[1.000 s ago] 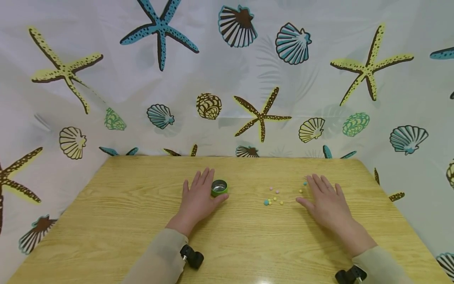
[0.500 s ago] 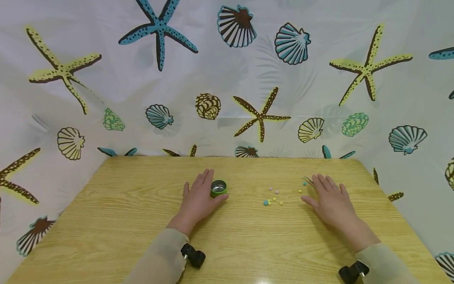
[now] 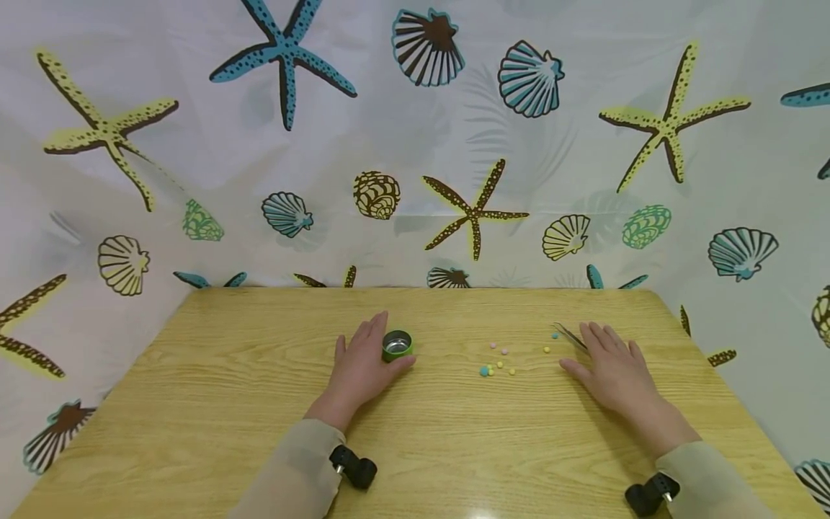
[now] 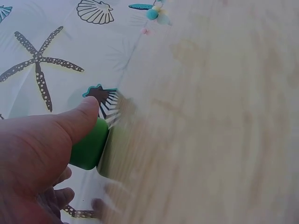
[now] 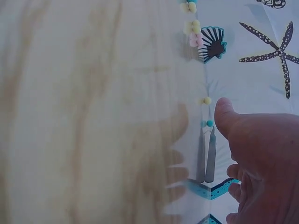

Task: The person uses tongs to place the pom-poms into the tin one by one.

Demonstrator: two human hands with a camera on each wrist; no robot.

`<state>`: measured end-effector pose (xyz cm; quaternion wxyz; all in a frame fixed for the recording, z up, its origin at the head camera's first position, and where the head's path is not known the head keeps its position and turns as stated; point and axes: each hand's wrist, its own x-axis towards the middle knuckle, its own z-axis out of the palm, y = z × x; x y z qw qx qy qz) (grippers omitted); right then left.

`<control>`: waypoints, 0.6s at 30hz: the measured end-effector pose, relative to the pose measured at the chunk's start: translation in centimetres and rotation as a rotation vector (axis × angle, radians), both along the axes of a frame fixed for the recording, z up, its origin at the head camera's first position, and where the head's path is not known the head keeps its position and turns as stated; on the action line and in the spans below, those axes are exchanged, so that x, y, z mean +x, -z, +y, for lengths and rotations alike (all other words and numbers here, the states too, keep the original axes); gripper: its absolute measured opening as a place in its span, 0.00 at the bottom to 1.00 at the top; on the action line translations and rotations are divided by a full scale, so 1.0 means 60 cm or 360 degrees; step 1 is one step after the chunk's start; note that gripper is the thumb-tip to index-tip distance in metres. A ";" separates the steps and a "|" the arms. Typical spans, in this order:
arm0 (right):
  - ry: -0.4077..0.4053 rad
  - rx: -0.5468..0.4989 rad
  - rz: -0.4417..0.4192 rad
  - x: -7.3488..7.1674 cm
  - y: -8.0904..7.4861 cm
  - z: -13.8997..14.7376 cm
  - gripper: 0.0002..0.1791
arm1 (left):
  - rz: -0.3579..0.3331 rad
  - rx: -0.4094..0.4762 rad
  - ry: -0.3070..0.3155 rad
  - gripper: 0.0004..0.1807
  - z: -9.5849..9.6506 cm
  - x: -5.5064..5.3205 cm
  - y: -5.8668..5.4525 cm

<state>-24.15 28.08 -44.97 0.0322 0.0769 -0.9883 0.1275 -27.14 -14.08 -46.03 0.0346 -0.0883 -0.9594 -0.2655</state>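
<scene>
My left hand (image 3: 359, 367) lies beside a small round green tin (image 3: 392, 356), its fingers extended along the tin's left side and its thumb in front. In the left wrist view the thumb overlaps the upper part of the green tin (image 4: 88, 151). The tin's metallic inside shows from above. On the right, my right hand (image 3: 616, 375) is spread palm down, holding nothing, just right of slim grey tweezers (image 3: 571, 336). Their tips point away to the left, close to a small blue bead (image 3: 555, 335). The right wrist view shows the tweezers (image 5: 211, 161) apart from the thumb.
Between the hands lie pink beads (image 3: 498, 349), several yellow beads (image 3: 512, 372) and a larger blue bead (image 3: 484, 371). Another yellow bead (image 3: 547, 349) sits nearer the right hand. A shell-and-starfish curtain (image 3: 402, 130) borders the glossy wooden table (image 3: 441, 454) at the back and sides.
My right hand has shifted a little to the right, uncovering more of the tweezers. The left hand stays by the tin, and the beads lie as before.
</scene>
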 end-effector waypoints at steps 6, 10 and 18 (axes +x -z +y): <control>0.0012 -0.0021 -0.0046 -0.003 0.001 0.009 0.48 | 0.0002 0.0023 0.0000 0.57 0.000 -0.007 0.007; 0.0011 -0.0040 -0.0073 -0.005 0.003 0.013 0.48 | 0.0001 0.0038 -0.0003 0.56 0.000 -0.009 0.013; 0.0001 -0.0055 -0.0039 -0.011 0.008 0.016 0.47 | 0.0019 0.0073 -0.0010 0.49 -0.001 -0.010 0.019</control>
